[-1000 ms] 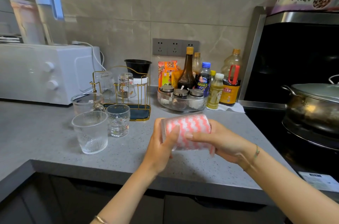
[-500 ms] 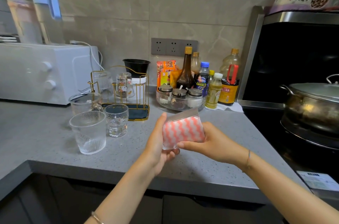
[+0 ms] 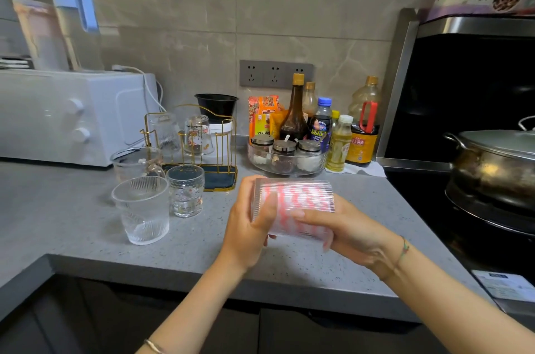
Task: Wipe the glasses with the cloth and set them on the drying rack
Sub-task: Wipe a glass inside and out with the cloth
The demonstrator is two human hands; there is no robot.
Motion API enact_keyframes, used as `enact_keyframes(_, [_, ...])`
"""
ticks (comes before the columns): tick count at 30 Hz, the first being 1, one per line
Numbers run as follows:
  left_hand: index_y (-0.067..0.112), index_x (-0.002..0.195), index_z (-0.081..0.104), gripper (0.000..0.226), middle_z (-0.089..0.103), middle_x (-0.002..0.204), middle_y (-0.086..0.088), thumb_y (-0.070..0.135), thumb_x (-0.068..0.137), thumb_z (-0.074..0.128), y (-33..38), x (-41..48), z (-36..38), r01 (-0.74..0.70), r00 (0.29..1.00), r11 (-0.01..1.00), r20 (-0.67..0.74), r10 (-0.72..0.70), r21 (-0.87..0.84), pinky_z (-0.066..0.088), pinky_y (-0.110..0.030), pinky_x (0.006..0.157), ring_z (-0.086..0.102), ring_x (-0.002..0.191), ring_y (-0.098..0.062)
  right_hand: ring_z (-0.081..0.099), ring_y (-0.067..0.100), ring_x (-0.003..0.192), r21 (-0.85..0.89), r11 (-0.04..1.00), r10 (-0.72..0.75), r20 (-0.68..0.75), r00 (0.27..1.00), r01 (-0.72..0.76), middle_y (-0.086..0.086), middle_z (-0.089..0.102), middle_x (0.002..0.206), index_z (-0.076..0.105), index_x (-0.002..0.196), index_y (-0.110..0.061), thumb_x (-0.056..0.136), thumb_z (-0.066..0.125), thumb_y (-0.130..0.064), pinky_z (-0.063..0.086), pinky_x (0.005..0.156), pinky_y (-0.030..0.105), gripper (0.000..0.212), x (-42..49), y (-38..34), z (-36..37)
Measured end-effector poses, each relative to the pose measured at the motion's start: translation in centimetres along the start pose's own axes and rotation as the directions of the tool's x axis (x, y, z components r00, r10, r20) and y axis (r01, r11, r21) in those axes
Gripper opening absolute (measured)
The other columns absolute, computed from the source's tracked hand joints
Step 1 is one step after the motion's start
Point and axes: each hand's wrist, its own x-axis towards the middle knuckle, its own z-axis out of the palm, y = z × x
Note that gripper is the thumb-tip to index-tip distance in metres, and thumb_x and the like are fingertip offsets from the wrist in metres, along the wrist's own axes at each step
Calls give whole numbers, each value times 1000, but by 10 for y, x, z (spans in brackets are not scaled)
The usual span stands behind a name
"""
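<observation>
A ribbed glass lies on its side above the grey bench, held between both hands near the front edge. The left hand is closed around its base end at 9 o'clock, thumb across the ribbing; the right hand grips the mouth end at 3 o'clock, fingertips pressed on the wall. A pink-and-white patterned cloth shows through the glass (whether it is stuffed inside or wrapped behind cannot be told).

At 10 o'clock from the hands stand three upright glasses close together: a plain ribbed tumbler nearest the front, a small patterned glass just beside it, and a handled mug behind them. Beyond these, at 11 o'clock, the gold wire drying rack carries two inverted glasses, a ribbed one and a cartoon-printed one.

At 12 o'clock a clear tray of spice jars sits before several sauce bottles. A lidded pot rests on the stove at 3 o'clock.
</observation>
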Motion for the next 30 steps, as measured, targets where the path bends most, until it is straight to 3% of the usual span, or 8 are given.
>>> enact_keyframes(4, [20,107,49,74,63,89,19,84,70,47,0,-1,0,-18,999,1000,-43,18,-12,48,-13,55,62,74,0,70,18,91,-43,997,-59,-53,997,57,10,73,102,73,98,-11,75,72,-6,55,76,21,23,2,-1,2])
enact_keyframes(7, [27,110,49,75,64,87,14,86,64,52,-4,-3,1,118,993,992,-21,-120,-52,45,-23,43,62,69,-6,70,19,85,-98,992,-86,-115,990,75,12,74,96,69,98,-6,71,68,-10,56,74,22,28,4,-3,0])
enact_keyframes(10, [39,119,45,57,64,108,10,74,73,48,-1,1,0,258,965,965,60,-255,-42,45,-22,45,66,80,-7,70,15,80,-196,976,-132,-161,978,100,9,75,88,70,95,-6,75,70,-8,56,67,19,20,5,-5,-1])
enact_keyframes(12, [36,124,48,56,64,116,1,73,82,44,3,5,-3,421,903,905,124,-412,-61,46,-22,45,70,79,-14,70,5,71,-283,953,-161,-177,971,106,-1,75,76,69,88,-12,78,69,-3,50,58,11,13,4,-5,-1])
enact_keyframes(16, [17,110,68,70,73,91,-6,72,88,29,8,9,0,672,737,735,191,-649,-95,44,-18,44,66,58,-13,72,10,85,-405,912,-126,-144,982,58,-5,76,88,69,90,-21,79,72,-8,53,71,15,18,5,2,0])
enact_keyframes(23, [25,110,53,53,68,93,-13,70,84,43,-7,8,6,434,899,901,-68,-434,-12,41,-19,40,64,58,-17,66,-2,65,-311,950,-35,-79,996,9,-9,72,74,66,95,-14,83,65,7,41,46,5,24,3,3,2])
enact_keyframes(27, [34,101,52,61,68,83,8,84,67,43,-10,2,3,225,974,971,-47,-222,82,42,-15,47,66,66,-8,70,12,87,-213,977,19,-8,1000,-20,5,73,96,68,103,-8,79,65,8,53,70,15,29,6,3,-1])
enact_keyframes(30, [38,104,48,62,66,87,16,88,68,42,-16,1,1,92,996,992,3,-93,87,47,-19,50,66,75,-8,69,17,90,-92,995,40,2,999,-40,5,73,96,68,104,-8,75,67,-7,55,82,23,29,9,3,-5])
